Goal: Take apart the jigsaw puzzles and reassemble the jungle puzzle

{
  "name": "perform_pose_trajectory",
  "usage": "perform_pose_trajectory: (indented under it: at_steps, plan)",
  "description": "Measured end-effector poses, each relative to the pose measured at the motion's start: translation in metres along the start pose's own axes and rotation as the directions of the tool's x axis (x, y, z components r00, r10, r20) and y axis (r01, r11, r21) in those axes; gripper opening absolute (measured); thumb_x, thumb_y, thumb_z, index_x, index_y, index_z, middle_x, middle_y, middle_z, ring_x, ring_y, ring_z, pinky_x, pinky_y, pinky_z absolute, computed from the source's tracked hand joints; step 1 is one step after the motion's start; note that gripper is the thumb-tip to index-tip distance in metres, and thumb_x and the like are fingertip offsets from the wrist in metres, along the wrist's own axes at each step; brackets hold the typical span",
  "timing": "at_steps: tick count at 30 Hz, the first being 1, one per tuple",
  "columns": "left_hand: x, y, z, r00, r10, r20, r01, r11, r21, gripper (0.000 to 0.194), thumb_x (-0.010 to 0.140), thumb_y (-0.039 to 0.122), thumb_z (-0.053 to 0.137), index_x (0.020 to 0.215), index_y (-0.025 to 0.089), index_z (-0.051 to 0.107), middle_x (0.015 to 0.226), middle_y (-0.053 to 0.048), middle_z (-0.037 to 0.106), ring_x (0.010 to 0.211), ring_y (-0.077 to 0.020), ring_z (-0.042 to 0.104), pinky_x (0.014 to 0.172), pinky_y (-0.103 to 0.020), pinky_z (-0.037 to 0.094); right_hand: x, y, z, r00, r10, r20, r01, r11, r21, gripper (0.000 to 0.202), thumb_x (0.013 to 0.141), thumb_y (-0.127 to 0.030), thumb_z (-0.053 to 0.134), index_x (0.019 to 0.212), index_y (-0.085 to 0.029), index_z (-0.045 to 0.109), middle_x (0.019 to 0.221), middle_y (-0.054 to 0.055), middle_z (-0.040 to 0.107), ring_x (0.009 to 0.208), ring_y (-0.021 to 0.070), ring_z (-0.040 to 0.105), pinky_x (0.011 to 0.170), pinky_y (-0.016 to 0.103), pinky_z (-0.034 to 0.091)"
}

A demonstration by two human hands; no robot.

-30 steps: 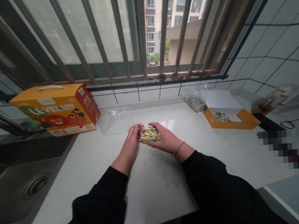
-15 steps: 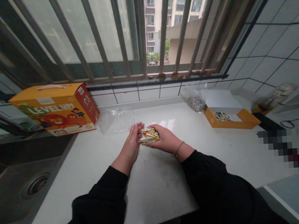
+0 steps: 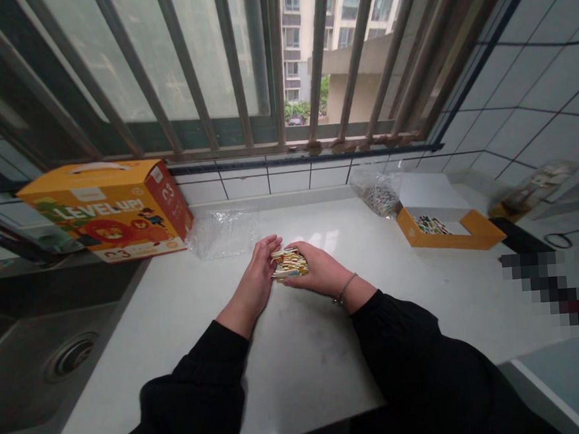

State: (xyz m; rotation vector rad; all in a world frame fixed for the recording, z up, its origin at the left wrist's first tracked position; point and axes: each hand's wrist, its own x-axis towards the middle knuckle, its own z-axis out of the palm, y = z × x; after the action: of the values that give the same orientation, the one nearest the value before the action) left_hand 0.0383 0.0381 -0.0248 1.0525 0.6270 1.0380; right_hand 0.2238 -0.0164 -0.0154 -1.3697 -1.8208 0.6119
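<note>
Between open left hand, right hand gripping it: card stack, long axis crosswise.

2 hands facing, fingers curved inward

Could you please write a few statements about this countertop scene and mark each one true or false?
1. The right hand holds a bunch of thin pieces. True.
2. The bracelet is on the left wrist. False: it is on the right wrist.
3. The open orange box has pieces inside. True.
4. The LEVEL UP! box lies in the sink. False: it stands on the counter.
5. The left hand is beside the thin pieces. True.
</note>
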Motion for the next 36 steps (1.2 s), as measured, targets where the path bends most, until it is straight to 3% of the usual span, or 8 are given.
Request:
perform_pose_trajectory:
  at_steps: [3,6,10,13,17,27,31,36]
  plan:
    - [0.0,0.0,-0.001,1.0,0.009,-0.01,-0.009,1.0,0.015,0.066,0.096,0.081,0.062,0.135,0.028,0.065,0.157,-0.014,0.062,0.156,-0.0326,0.05,0.133,-0.052,0.036,0.0,-0.004,-0.001,0.998,0.042,-0.036,-0.04,0.998,0.054,0.061,0.077,-0.039,0.096,0.128,-0.023,0.066,0.121,0.008,0.077,0.109,0.0262,0.074,0.1,0.044,0.059]
    - [0.001,0.0,-0.001,0.999,0.007,-0.04,-0.006,1.0,0.03,0.066,0.096,0.081,0.062,0.134,0.027,0.066,0.156,-0.014,0.063,0.156,-0.0324,0.05,0.135,-0.053,0.033,0.003,-0.003,-0.001,0.972,0.215,-0.097,-0.173,0.929,0.326,0.067,0.075,-0.05,0.097,0.127,-0.023,0.065,0.119,0.008,0.079,0.105,0.0258,0.076,0.096,0.043,0.062]
    - [0.002,0.0,-0.002,0.998,-0.03,-0.061,0.033,0.998,0.052,0.069,0.095,0.083,0.063,0.135,0.028,0.066,0.161,-0.013,0.061,0.16,-0.0326,0.046,0.138,-0.055,0.024,0.008,0.004,-0.003,0.928,0.372,0.001,-0.243,0.603,0.76,0.063,0.086,-0.068,0.084,0.125,-0.022,0.066,0.123,0.012,0.08,0.107,0.0274,0.078,0.087,0.041,0.066]
    - [0.002,-0.002,-0.005,0.999,-0.027,-0.034,0.031,0.991,0.128,0.069,0.094,0.082,0.065,0.138,0.028,0.064,0.164,-0.013,0.058,0.159,-0.0338,0.047,0.137,-0.057,0.026,0.009,0.008,-0.005,0.896,0.411,0.167,-0.322,0.343,0.883,0.053,0.093,-0.064,0.08,0.122,-0.022,0.07,0.119,0.012,0.081,0.103,0.0256,0.079,0.079,0.036,0.067]
    - [0.004,-0.007,-0.01,0.994,0.07,0.079,-0.092,0.944,0.317,0.077,0.09,0.074,0.077,0.144,0.024,0.057,0.165,-0.018,0.055,0.158,-0.0355,0.049,0.135,-0.057,0.032,0.009,0.007,-0.004,0.871,0.418,0.257,-0.369,0.212,0.905,0.037,0.103,-0.054,0.075,0.12,-0.022,0.074,0.119,0.008,0.081,0.099,0.0186,0.078,0.079,0.028,0.066]
    - [-0.002,0.0,-0.01,0.902,0.22,0.372,-0.43,0.547,0.719,0.117,0.063,0.045,0.106,0.161,0.025,0.045,0.167,-0.019,0.049,0.157,-0.0419,0.047,0.134,-0.063,0.034,0.005,-0.005,0.013,0.875,0.407,0.263,-0.407,0.323,0.854,0.042,0.101,-0.056,0.075,0.116,-0.017,0.077,0.109,0.012,0.083,0.098,0.0233,0.08,0.087,0.034,0.067]
    - [-0.002,-0.001,-0.01,0.904,0.241,0.354,-0.428,0.485,0.762,0.101,0.07,0.041,0.101,0.156,0.024,0.051,0.161,-0.017,0.055,0.153,-0.0395,0.052,0.132,-0.061,0.039,0.006,-0.004,0.018,0.884,0.428,0.19,-0.384,0.432,0.816,0.044,0.1,-0.061,0.073,0.106,-0.018,0.078,0.099,0.01,0.083,0.092,0.0236,0.08,0.087,0.035,0.066]
    - [-0.001,-0.003,-0.008,0.955,0.114,0.274,-0.293,0.517,0.804,0.066,0.079,0.032,0.092,0.137,0.023,0.061,0.135,-0.014,0.071,0.131,-0.0367,0.069,0.113,-0.057,0.056,0.006,-0.006,0.009,0.891,0.454,0.025,-0.411,0.78,0.472,0.046,0.102,-0.061,0.069,0.09,-0.018,0.079,0.092,0.009,0.083,0.091,0.0248,0.08,0.084,0.033,0.062]
